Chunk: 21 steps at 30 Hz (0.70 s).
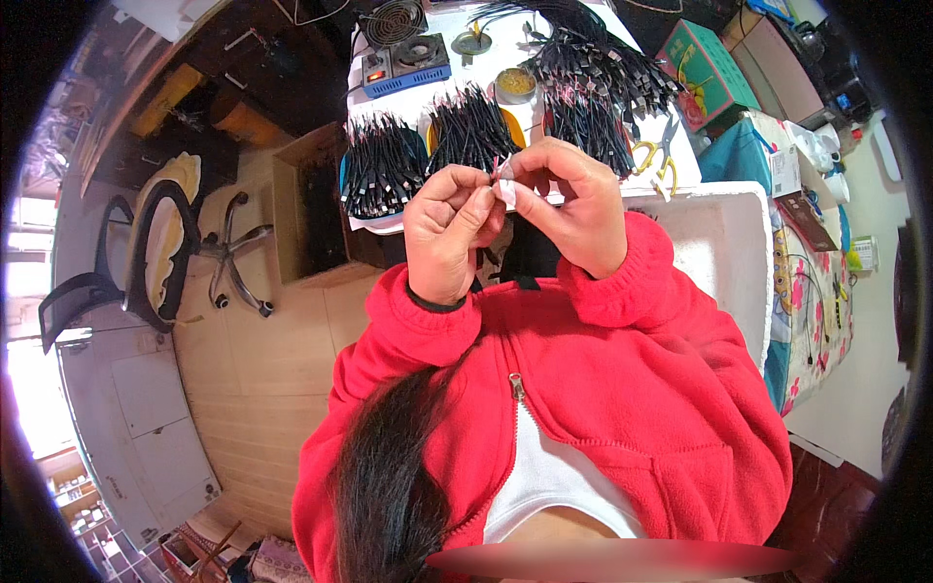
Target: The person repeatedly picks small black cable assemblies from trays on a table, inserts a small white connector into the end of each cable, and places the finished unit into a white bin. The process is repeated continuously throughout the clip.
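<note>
In front of my chest, my left hand (449, 233) and my right hand (581, 209) meet at the fingertips. Between them is a short, thin reddish-and-white wire end (499, 167); the rest of it is hidden by my fingers. Thumb and forefinger are pinched on each side. Something white covers the tip of my right thumb. Just beyond my hands lie bundles of black cables: one on the left (384, 163), one in the middle (473, 128), another on the right (588, 136). Their ends show small plugs and bare coloured wires.
Behind the bundles sit a blue solder pot (418, 78), a round tin (515, 85) of yellowish material and a larger cable heap (612, 63). Yellow-handled scissors (656, 167) lie at right, above a white foam box (724, 228). A swivel chair (165, 253) and cardboard box (287, 209) stand left.
</note>
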{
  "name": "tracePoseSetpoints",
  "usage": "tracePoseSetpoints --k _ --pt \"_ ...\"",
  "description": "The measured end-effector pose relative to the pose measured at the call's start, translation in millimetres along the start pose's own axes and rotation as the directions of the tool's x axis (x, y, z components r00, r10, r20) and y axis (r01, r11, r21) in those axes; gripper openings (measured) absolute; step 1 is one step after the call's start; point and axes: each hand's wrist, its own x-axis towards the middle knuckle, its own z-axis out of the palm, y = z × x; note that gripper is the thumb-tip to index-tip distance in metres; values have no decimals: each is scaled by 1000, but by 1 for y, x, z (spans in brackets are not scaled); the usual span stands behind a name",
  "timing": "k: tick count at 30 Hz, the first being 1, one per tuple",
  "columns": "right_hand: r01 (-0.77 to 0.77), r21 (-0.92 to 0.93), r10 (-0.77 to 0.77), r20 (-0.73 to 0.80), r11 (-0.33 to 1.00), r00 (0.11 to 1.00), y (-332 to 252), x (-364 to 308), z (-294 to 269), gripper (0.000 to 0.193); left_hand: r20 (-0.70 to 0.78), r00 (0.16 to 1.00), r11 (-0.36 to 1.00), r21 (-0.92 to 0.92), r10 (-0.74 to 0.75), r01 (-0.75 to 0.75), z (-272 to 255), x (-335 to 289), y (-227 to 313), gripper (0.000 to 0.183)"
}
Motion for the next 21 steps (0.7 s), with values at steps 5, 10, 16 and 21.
tracePoseSetpoints --k 5,10,16,21 --pt "-318 542 248 199 778 948 2 3 -1 13 154 983 975 -181 -104 132 -5 1 4 13" --pt "-415 630 244 342 657 907 4 4 -7 17 304 922 907 -269 -238 323 -13 3 4 15" --pt "-302 442 215 236 845 948 -4 1 -12 13 328 917 898 -293 -228 328 -16 3 1 15" --pt "-365 660 300 216 657 929 -7 -4 1 13 215 975 954 -275 -56 115 -5 -2 -6 15"
